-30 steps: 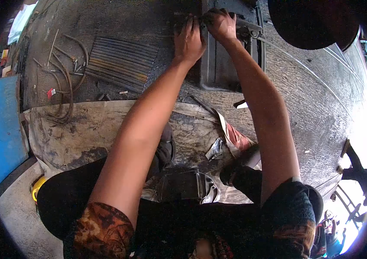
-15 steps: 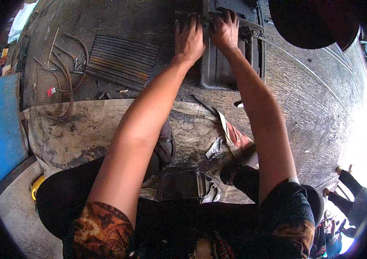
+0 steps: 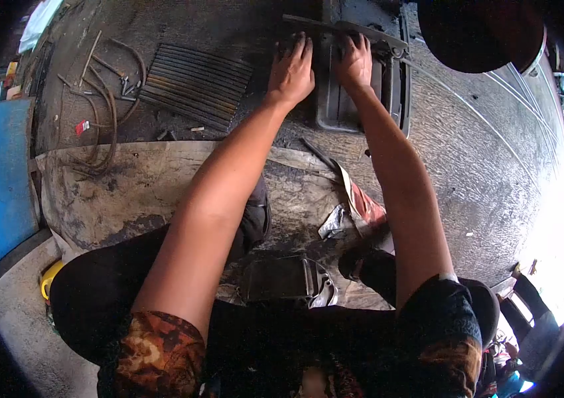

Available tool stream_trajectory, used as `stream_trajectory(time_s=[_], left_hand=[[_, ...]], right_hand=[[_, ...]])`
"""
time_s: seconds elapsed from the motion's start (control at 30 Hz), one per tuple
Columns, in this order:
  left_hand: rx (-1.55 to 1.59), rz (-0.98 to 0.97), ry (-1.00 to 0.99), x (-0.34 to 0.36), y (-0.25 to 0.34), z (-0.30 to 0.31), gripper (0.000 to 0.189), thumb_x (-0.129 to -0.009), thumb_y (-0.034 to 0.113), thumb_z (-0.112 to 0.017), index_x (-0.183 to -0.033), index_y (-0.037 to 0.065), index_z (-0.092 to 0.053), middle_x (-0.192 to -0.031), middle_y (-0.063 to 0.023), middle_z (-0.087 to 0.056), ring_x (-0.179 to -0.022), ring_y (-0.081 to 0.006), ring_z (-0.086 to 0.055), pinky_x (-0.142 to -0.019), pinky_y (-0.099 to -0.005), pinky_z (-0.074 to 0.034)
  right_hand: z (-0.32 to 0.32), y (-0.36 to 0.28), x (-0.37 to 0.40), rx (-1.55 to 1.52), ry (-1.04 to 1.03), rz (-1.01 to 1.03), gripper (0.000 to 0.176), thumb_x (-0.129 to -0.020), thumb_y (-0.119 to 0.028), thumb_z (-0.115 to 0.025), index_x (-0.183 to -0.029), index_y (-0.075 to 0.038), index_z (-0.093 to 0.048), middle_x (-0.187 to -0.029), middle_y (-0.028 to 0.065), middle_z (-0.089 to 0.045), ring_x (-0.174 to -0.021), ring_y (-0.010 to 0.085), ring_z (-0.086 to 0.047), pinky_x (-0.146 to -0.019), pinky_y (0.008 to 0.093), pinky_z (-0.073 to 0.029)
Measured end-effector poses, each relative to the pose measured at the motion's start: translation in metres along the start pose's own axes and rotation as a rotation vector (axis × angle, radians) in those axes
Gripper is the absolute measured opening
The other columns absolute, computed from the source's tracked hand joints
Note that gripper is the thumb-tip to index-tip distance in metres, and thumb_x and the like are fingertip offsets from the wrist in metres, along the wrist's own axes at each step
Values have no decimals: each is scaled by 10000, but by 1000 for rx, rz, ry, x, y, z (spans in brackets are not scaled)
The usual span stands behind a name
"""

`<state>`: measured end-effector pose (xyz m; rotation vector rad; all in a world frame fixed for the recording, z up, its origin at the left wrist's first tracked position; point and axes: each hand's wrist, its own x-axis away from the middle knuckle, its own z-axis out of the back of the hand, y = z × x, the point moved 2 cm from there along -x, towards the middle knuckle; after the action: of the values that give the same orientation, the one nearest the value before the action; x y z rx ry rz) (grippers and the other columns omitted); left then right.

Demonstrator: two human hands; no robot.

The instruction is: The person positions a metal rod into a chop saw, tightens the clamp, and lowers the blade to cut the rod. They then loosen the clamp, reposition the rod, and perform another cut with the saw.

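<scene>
Spreads wide as a dark, rough-grained work surface (image 3: 474,179), scuffed and streaked. Carries a row of thin metal rods (image 3: 196,85), side by side, with rusty brown patches. To the left of that row, holds several bent rods (image 3: 114,119), some crossing, with small metal pieces (image 3: 127,87) close by the row and a red-and-white packet (image 3: 82,127) farther from it. To the right of the row, supports a dark metal tray (image 3: 332,113). On the row's near side, bears a small pale scrap (image 3: 197,129) and a broad, stained sheet (image 3: 136,189).
</scene>
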<state>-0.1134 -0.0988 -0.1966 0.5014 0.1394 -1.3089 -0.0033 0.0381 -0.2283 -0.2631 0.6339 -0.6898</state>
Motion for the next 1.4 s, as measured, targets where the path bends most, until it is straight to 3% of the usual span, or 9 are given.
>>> stream_trajectory(time_s=[0.3,0.47,0.5,0.77,0.97,1.2,1.27,1.33,1.4], left_hand=[[51,-15,-41,3,-3,-7,600,-817,133,-600,-1368,-27,-427,-1450,-205,-402,-1353,-359,-382,-1106,-572,-289],[17,-35,-45,0,6,3,625,-814,114,-620,-1385,-23,-408,-1445,-219,-408,-1330,-394,-407,-1074,-465,-386],[88,-30,-57,0,8,3,625,-790,122,-616,-1364,-42,-432,-1441,-209,-415,-1358,-373,-370,-1106,-566,-296],[67,-132,-75,-4,45,29,672,-782,135,-629,-1400,-18,-411,-1495,-173,-370,-1405,-341,-317,-1145,-541,-245],[46,-219,-19,-27,96,92,593,-845,144,-587,-1394,-9,-423,-1471,-177,-407,-1385,-336,-355,-1130,-492,-292],[135,-424,331,-89,150,185,462,-852,95,-585,-1299,-5,-526,-1346,-181,-523,-1236,-354,-502,-1015,-391,-442],[136,-518,400,-118,168,225,579,-850,22,-566,-1415,43,-438,-1439,-165,-447,-1332,-317,-434,-1103,-378,-385],[71,-458,312,-142,188,268,605,-946,185,-543,-1481,29,-308,-1523,-210,-285,-1403,-393,-283,-1146,-470,-260],[-72,-495,466,-168,201,283,572,-949,172,-535,-1461,11,-337,-1501,-203,-326,-1385,-362,-329,-1134,-421,-308]], right_hand=[[-1,-5,-1,77,22,-48,588,-702,-189,-752,-1243,-58,-561,-1355,245,-462,-1275,464,-400,-1064,525,-354],[17,-14,7,25,49,-75,561,-725,-214,-725,-1239,-59,-561,-1340,256,-477,-1269,469,-407,-1053,540,-358],[26,-20,11,26,37,-78,556,-711,-193,-714,-1231,-60,-567,-1336,267,-480,-1260,465,-418,-1050,539,-362],[102,-33,54,-19,105,-101,520,-682,-120,-691,-1183,-19,-596,-1334,292,-486,-1192,473,-486,-1007,486,-430],[224,-32,44,-109,237,16,194,-765,-72,-619,-956,-43,-635,-985,187,-599,-950,404,-582,-806,475,-499],[342,-30,-3,-1,704,148,348,-842,-150,-606,-1188,-105,-603,-991,217,-636,-882,431,-626,-755,489,-520],[375,-52,-28,40,682,113,402,-884,-156,-575,-1277,-82,-541,-1075,219,-620,-962,391,-611,-788,457,-517],[398,-72,-52,74,658,79,457,-926,-161,-544,-1367,-58,-480,-1160,221,-603,-1041,352,-597,-822,425,-515],[408,-79,-78,-12,437,79,557,-927,-147,-494,-1463,-156,-343,-1331,236,-485,-1213,435,-464,-929,489,-461]])
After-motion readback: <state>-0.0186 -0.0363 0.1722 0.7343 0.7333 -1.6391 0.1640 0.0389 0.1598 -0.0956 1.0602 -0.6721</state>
